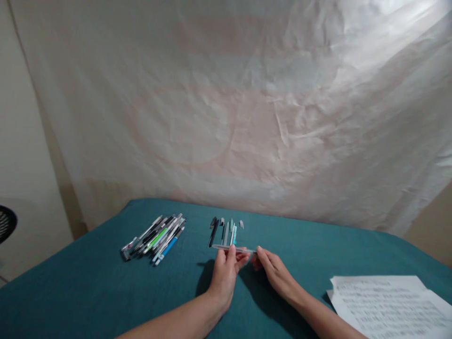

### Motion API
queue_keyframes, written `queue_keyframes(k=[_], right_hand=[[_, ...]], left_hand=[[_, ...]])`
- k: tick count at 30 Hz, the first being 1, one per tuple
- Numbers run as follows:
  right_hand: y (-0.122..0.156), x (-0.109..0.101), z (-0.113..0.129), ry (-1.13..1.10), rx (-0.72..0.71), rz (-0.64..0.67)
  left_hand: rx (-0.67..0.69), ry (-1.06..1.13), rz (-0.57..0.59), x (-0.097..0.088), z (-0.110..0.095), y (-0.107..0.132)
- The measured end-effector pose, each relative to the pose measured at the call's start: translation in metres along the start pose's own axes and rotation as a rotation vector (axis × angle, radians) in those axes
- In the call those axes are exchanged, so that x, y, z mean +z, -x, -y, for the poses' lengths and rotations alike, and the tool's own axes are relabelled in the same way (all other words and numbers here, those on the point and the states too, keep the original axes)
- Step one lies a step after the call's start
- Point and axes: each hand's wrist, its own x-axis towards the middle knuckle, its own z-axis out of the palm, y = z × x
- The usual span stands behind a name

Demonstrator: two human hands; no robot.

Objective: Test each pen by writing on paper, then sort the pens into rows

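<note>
A slim, clear-looking pen [221, 247] lies sideways across both my hands, above the middle of the cloth. My left hand [224, 272] pinches its barrel between thumb and fingers. At the pen's right end, the fingertips of my right hand [274, 270] are closed on it; whether they grip a tip or a cap is too small to tell. Just beyond the hands several pens and pen parts lie in a loose row, among them a black pen [213, 233], a grey barrel [226, 234] and a teal pen [234, 235]. Small caps lie behind them, one pale cap [241, 224] on the right.
A pile of many pens [158, 238], with green and blue ones among them, lies to the left on the teal tablecloth [116, 292]. Handwritten paper sheets [388, 306] rest at the right front. A pale hanging sheet [226, 117] closes off the table's back.
</note>
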Motion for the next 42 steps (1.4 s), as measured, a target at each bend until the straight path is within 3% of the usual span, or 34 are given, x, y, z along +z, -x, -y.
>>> queue_keyframes(k=[21, 42], right_hand=[[-0.007, -0.010, -0.005, -0.244, 0.105, 0.092], [-0.007, -0.013, -0.007, -0.194, 0.101, 0.108]], left_hand=[[-0.008, -0.034, -0.029, 0.000, 0.001, 0.000], [-0.003, -0.045, -0.039, -0.003, 0.006, -0.003]])
